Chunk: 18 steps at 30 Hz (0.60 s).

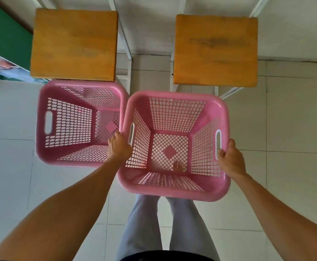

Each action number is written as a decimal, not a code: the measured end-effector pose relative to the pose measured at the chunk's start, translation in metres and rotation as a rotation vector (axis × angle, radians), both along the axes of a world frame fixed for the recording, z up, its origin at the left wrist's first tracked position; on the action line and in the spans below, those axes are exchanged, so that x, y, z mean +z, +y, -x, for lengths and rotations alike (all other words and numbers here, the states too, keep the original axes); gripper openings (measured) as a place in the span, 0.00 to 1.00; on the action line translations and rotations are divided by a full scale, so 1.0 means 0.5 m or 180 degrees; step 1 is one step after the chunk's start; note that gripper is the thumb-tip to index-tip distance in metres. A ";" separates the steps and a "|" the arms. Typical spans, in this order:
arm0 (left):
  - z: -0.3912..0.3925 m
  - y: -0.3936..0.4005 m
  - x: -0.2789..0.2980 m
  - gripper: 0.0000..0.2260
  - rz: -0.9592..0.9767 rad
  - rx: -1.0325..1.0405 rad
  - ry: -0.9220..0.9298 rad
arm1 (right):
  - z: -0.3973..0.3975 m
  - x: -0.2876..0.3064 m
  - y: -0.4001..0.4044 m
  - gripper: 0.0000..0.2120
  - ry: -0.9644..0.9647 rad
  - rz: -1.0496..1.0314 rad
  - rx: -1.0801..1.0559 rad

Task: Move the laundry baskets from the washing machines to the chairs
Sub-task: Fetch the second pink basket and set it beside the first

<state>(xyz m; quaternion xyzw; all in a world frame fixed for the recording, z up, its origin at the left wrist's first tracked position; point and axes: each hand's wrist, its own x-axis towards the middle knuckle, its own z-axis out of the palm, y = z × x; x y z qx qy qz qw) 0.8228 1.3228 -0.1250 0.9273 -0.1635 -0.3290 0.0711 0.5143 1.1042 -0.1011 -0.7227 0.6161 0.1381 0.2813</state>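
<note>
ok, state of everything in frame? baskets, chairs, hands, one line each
right basket: empty, upright, held at both side handles, not on a chair
left basket: empty, upright, not gripped, in front of the left chair
left chair: seat bare
right chair: seat bare
left hand: closed on right basket's left rim
right hand: closed on right basket's right rim

Two chairs stand side by side at the far side: left chair (73, 44), right chair (216, 50), a gap between them. Left basket (59, 157) sits just before the left chair. Right basket (174, 193) lies nearer the person, its rim overlapping the left basket's right edge. Left hand (119, 146) on its left wall, right hand (231, 161) on its right wall. Legs (163, 227) below it.
</note>
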 end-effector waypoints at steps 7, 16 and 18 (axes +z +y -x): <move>-0.029 -0.019 -0.100 0.15 -0.0062 0.0096 -0.0013 | -0.046 -0.109 -0.079 0.16 0.0630 -0.0571 0.0084; -0.067 -0.060 -0.154 0.20 -0.0083 0.0216 -0.0077 | -0.101 -0.212 -0.112 0.15 0.0619 -0.0295 -0.0338; -0.065 -0.064 -0.156 0.19 -0.0095 0.0209 -0.0200 | -0.102 -0.222 -0.115 0.16 0.0565 -0.0254 -0.0383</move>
